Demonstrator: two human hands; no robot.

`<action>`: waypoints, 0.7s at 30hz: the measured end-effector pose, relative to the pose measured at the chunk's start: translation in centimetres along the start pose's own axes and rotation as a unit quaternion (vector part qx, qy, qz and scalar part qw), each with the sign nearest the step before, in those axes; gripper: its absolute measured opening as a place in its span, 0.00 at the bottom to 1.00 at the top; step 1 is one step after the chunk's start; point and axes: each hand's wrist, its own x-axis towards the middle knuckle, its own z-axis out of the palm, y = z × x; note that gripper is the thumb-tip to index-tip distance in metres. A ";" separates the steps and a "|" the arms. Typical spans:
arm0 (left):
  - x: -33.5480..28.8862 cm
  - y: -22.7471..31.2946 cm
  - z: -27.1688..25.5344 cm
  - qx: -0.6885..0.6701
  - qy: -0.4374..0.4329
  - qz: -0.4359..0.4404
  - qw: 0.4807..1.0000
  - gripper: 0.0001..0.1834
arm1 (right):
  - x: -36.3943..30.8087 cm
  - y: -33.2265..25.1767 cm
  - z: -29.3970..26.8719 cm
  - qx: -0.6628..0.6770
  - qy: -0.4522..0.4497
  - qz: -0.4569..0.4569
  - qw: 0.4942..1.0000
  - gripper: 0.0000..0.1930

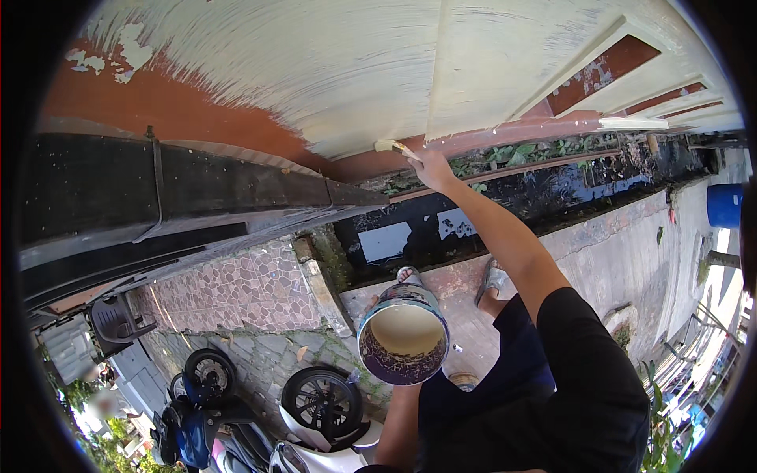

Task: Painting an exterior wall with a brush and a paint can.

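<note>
My right hand [432, 170] is stretched far out to the wall, closed round the handle of a paintbrush [388, 146]. Its bristles touch the lower part of the wall [355, 71], where cream paint streaks over a red-brown base. Close to my body, my left hand [405, 391] holds up a paint bucket [404, 366]; most of that hand is hidden by the bucket. Cream paint [406, 329] lies inside, and the bucket's inner side is dark and spattered.
A ditch of dark water [426, 236] runs between my sandalled feet [493, 284] and the wall. A black panel [95, 189] juts in at left. Motorcycles [323, 402] stand lower left, by a dark chair [114, 322]. A blue barrel [724, 206] is far right.
</note>
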 end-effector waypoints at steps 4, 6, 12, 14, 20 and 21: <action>-0.3 0.8 -0.4 0.037 -0.012 0.012 0.999 0.43 | -4.7 0.9 -1.4 0.061 0.081 0.016 0.995 0.10; -0.5 1.1 -0.4 0.048 -0.017 0.014 0.999 0.43 | -5.8 -1.0 0.0 0.014 0.036 0.005 0.999 0.10; -1.0 1.9 -0.1 0.077 -0.019 0.016 0.997 0.43 | 1.6 -7.1 6.4 0.024 -0.039 -0.078 0.996 0.10; -1.2 2.0 -0.1 0.085 -0.022 0.019 0.996 0.42 | 2.8 -5.5 4.5 0.011 -0.037 -0.048 0.998 0.11; -1.9 2.1 -0.5 0.095 -0.023 0.022 0.995 0.42 | -2.8 4.3 -6.2 -0.033 0.045 0.051 0.997 0.10; -2.1 2.2 -0.6 0.101 -0.023 0.022 0.994 0.42 | -3.8 4.8 -6.6 -0.034 0.031 0.107 0.993 0.09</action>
